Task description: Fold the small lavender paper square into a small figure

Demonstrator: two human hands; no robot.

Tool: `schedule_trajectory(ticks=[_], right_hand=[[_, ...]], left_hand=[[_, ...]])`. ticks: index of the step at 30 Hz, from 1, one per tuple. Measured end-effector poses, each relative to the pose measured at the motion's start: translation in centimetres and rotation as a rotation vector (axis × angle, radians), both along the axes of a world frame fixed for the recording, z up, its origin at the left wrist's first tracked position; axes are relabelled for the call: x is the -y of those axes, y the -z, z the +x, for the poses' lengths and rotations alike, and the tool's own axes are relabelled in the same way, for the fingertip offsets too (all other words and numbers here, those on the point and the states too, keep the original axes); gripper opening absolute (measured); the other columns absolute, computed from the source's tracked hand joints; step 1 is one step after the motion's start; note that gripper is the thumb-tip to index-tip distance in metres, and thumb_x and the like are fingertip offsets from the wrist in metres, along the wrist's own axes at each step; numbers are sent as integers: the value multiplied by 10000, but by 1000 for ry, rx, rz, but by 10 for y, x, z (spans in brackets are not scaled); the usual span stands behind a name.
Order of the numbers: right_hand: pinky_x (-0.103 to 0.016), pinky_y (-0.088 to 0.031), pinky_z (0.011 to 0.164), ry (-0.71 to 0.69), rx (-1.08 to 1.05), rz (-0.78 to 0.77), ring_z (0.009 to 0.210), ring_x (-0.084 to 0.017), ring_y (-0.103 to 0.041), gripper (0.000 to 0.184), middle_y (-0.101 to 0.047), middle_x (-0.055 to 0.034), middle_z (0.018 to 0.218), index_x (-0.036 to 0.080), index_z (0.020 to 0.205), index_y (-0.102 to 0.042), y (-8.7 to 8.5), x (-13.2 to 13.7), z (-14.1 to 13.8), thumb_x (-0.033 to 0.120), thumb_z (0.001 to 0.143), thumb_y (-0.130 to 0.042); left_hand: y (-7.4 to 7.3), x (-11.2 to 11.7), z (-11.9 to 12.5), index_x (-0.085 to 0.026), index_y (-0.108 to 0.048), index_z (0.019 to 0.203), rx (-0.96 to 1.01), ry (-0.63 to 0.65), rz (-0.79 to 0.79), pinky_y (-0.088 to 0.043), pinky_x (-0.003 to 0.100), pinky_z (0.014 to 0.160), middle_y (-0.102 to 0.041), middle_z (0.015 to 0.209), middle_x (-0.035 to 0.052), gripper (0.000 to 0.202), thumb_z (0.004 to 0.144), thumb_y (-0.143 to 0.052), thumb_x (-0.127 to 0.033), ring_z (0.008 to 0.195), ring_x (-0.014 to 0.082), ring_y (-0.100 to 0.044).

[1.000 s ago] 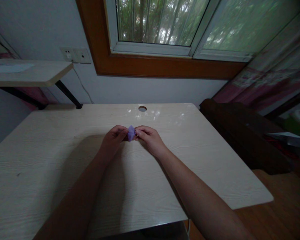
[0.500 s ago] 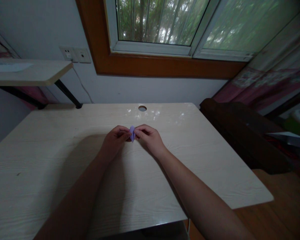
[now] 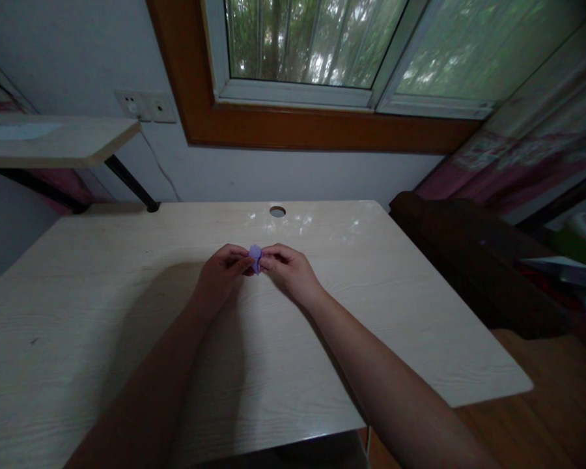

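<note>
Purple, small and folded, with the look of thin paper, the piece (image 3: 254, 251) is located between your two hands, above the middle of the pale, wood-grained counter (image 3: 400, 293) and on the near side of its round cable hole (image 3: 277, 212). Whether its lower tip touches the surface cannot be determined from this view.

Condition of grip: your bare left hand (image 3: 221, 270) pinches the piece at its left side, thumb toward you and fingers curled behind. Your bare right hand (image 3: 293, 270) pinches the opposite side in the same manner. Both grips are at the fingertips; the palms bear no visible load. A rounded upper part stands clear of the fingers, and a narrower lower end shows below the thumbs. The fold pattern is too small to read.

Handling assessment: you should expect next to no weight. The material is judged light and soft, stiffer where layers stack along a fold, and not notably slippery against dry skin. It is rated fragile: a hard squeeze would likely crush its shape or leave a stray crease, and an uneven pull between your hands could tear it.

Recommended hold: take the sides where layers appear doubled, with flat fingertip pads and minimal pressure. You should avoid bearing on the thin upper part or the lower tip.
</note>
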State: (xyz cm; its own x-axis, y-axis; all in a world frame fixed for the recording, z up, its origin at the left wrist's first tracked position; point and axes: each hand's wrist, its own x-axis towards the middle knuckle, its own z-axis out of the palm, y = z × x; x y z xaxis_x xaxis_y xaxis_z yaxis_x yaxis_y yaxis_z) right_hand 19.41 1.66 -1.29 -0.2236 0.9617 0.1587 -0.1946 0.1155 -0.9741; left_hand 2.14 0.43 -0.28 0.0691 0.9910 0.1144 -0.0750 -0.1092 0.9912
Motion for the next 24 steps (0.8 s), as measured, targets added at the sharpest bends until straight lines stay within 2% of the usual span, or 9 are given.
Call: schedule_trajectory(ticks=[5,12,18,24], right_hand=[[-320,-529,750,-20,-12,-45,737,-154,-656,238,-713,-14,800,208,874,-716,5,-1,-1,310,677,-802],[-298,-529,704,-3,-62,-53,691,-134,-641,308,-685,1,748,194,820,-643,3,0,-2,338,635,-842],[-298,-508,676,44,-42,-41,653,-131,-622,226,-674,3,698,190,778,-648,1,-2,-1,322,685,-806],[-313,-510,681,54,-31,-24,652,-138,-618,181,-675,-6,692,192,788,-682,-3,-1,0,339,731,-772]], left_hand=[[1,0,0,-169,-637,806,-57,-13,31,-552,271,612,-709,669,10,298,727,-774,-422,605,150,-669],[9,-1,-1,-173,-646,851,-114,-10,74,-541,262,638,-713,706,13,248,778,-738,-392,635,146,-670],[9,-1,0,-176,-649,887,-91,10,49,-557,283,675,-724,750,20,242,794,-721,-388,661,153,-681],[7,-1,1,-175,-642,899,-58,12,17,-552,270,651,-726,735,18,276,760,-757,-384,660,152,-685]])
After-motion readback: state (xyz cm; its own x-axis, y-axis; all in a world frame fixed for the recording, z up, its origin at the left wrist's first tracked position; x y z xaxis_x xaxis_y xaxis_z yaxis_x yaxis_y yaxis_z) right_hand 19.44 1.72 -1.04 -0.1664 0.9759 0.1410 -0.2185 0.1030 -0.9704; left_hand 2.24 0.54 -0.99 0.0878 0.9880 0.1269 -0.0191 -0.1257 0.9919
